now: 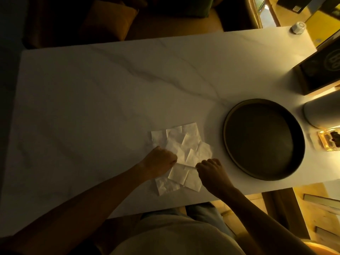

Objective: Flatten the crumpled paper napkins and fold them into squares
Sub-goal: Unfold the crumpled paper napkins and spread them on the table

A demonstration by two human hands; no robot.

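Note:
Several white paper napkins (181, 142) lie overlapping in a loose pile near the front edge of the marble table (92, 100). Most look flattened or folded into squares; one at the front left (165, 186) is still wrinkled. My left hand (160, 161) and my right hand (211, 173) are both closed, and each pinches one end of a thin napkin edge (185, 165) stretched between them, just above the pile. My hands hide part of the napkins beneath them.
A large dark round tray (230, 144) sits right of the napkins. At the far right stand a dark box (320, 70), a white cylinder (322, 113) and an amber glass dish (327, 142). A small faceted holder (298, 27) is at the back right corner.

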